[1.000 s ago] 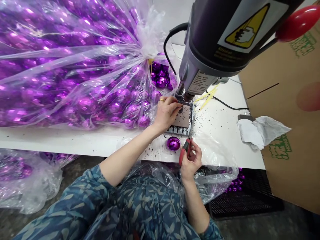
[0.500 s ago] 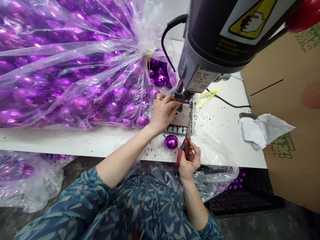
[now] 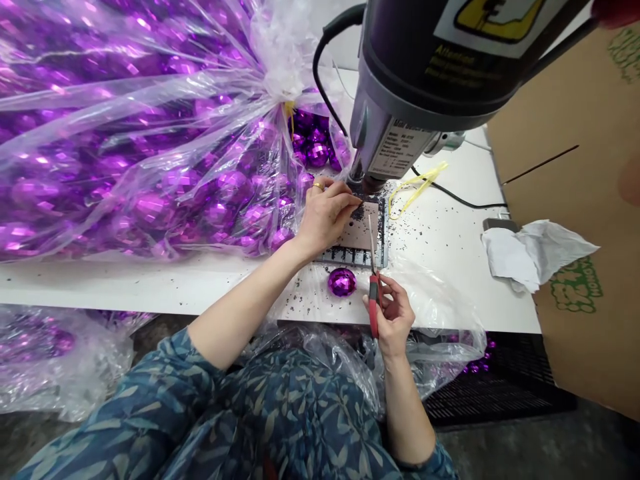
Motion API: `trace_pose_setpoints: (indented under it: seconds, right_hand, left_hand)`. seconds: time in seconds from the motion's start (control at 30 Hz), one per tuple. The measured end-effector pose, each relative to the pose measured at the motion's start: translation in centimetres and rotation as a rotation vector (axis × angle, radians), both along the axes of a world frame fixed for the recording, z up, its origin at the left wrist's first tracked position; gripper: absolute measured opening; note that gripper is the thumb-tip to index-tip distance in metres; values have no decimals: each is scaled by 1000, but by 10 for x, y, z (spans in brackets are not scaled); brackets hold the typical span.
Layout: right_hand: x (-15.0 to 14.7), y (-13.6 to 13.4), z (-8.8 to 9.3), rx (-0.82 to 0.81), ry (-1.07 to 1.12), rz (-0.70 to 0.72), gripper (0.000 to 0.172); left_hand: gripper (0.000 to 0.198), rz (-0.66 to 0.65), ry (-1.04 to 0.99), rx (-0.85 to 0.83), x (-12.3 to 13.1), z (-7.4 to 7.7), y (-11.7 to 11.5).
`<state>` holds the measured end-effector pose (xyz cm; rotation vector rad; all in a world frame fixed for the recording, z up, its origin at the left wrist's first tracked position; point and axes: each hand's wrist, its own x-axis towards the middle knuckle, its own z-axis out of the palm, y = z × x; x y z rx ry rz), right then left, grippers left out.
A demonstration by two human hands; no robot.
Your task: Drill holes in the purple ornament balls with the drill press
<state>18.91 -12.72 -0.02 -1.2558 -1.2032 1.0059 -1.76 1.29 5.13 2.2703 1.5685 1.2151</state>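
Observation:
In my right hand (image 3: 395,317) is a pair of scissors (image 3: 374,303) with red and black handles, its blades pointing away from me over the edge of the drill press base (image 3: 381,250). My left hand (image 3: 327,217) reaches to the drill press (image 3: 400,127), fingertips pinched together just below its chuck, over a brown board (image 3: 364,230). Whatever those fingertips hold is too small to make out. A shiny purple faceted ball (image 3: 342,283) lies on the white table in front of the base, touched by neither hand.
A large clear bag of purple balls (image 3: 165,173) fills the left of the table (image 3: 440,247). Dark shavings are scattered around the base. Yellow ties (image 3: 420,190), crumpled white paper (image 3: 515,257) and a cardboard box (image 3: 565,200) are on the right. A black crate (image 3: 495,400) stands below.
The scissors have turned more upright and look narrower, with my right hand shifted slightly right. My left hand stays pinched under the drill. The whole view has shifted a little.

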Motion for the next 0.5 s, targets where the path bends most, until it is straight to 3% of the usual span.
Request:
trace_pose_setpoints:
  seconds: [0.3, 0.5]
  right_hand:
    - [-2, 0, -5, -34, 22, -31, 47]
    - [-2, -1, -11, -24, 22, -24, 46]
  left_hand:
    - [16, 14, -7, 34, 0, -1, 0]
    - [15, -45, 7, 27, -4, 2, 0]
